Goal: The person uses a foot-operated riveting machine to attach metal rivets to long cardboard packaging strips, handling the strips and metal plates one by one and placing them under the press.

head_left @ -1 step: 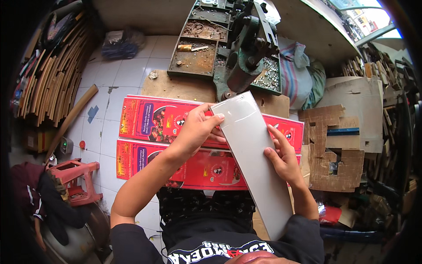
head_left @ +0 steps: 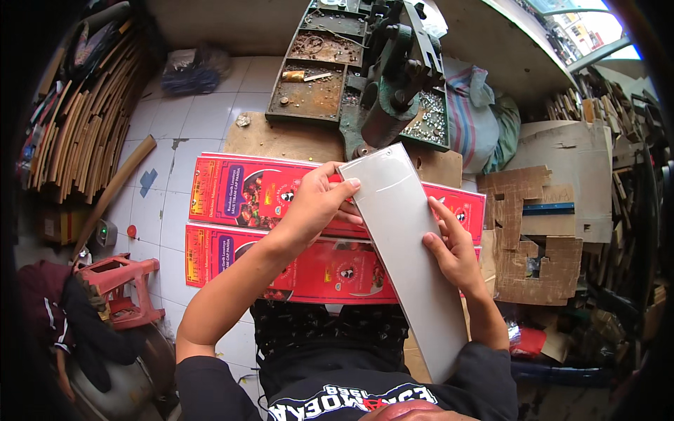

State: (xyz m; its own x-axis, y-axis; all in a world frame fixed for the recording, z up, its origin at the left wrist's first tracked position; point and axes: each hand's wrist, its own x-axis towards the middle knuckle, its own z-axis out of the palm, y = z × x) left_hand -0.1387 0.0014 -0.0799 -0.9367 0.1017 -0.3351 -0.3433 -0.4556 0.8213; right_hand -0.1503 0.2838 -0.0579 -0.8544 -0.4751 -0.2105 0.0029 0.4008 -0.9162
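A long, pale grey-white flat panel [head_left: 414, 281] slants from below the press down to my right side. Its far end looks glossy, with a small round eyelet or hole at the far corner. My left hand [head_left: 324, 203] pinches the panel's left edge near that end, thumb on top and fingers beneath. On the right edge, my right hand [head_left: 453, 249] grips it with thumb on the face. Underneath lie red printed sign panels in two rows, a far red panel [head_left: 246, 189] and a near red panel [head_left: 309, 270], partly hidden by my arm and the pale panel.
A dark green hand press [head_left: 390, 116] stands beyond the panel on a wooden board [head_left: 277, 140]. Beside it is a divided metal tray [head_left: 312, 105] with small metal parts. Cut cardboard [head_left: 505, 210] lies right, a red stool [head_left: 123, 288] left, stacked sheets [head_left: 88, 126] far left.
The pale panel and both hands have shifted very slightly; the grip is the same.
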